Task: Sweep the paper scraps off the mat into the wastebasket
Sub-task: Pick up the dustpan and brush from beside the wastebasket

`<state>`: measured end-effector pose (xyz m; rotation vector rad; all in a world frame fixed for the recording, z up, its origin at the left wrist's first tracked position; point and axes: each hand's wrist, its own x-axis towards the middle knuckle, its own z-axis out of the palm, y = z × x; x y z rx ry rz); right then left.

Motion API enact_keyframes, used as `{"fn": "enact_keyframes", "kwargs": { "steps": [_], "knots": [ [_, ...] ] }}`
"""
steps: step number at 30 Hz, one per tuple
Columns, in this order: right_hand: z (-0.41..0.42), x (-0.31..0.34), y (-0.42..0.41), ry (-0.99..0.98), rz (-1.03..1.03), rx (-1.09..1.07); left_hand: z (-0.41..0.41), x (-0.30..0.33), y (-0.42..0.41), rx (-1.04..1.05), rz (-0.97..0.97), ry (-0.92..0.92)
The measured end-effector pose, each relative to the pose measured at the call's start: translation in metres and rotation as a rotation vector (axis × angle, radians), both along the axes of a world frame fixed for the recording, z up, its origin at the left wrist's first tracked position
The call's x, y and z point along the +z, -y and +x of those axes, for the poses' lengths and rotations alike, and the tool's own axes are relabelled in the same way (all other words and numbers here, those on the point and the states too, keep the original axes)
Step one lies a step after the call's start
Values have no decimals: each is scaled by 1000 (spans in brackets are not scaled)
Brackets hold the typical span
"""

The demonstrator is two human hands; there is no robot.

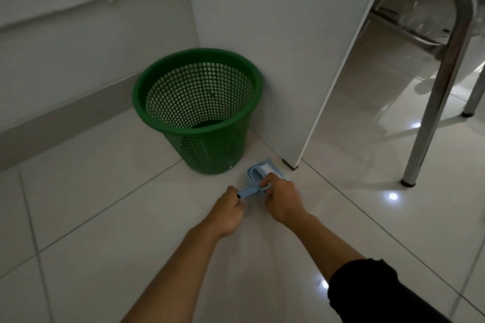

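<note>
A green mesh wastebasket [199, 102] stands upright on the tiled floor against a white panel. Just right of its base lies a small light-blue dustpan [256, 174] with a white-bristled brush [263, 168] resting in it. My left hand [229, 208] is closed on the end of a light-blue handle [248, 191]. My right hand [282, 198] grips the set where the handles meet the pan. No mat and no paper scraps are visible. The basket looks empty inside.
A white cabinet panel [275, 47] rises behind the basket and dustpan, with a dark foot at its corner. A metal chair leg [433, 113] stands at the right. A grey skirting [65, 123] runs along the left wall. Glossy floor tiles surround my arms.
</note>
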<state>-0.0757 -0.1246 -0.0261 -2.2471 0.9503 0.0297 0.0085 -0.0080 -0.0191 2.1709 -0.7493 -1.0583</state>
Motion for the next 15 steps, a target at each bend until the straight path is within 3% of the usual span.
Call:
{"fn": "enact_keyframes", "kwargs": {
  "steps": [7, 15],
  "knots": [
    [-12, 39, -3, 171, -16, 74, -6, 37, -15, -54, -148, 194],
    [-69, 147, -11, 330, -174, 127, -67, 146, -20, -87, -203, 391]
  ]
}}
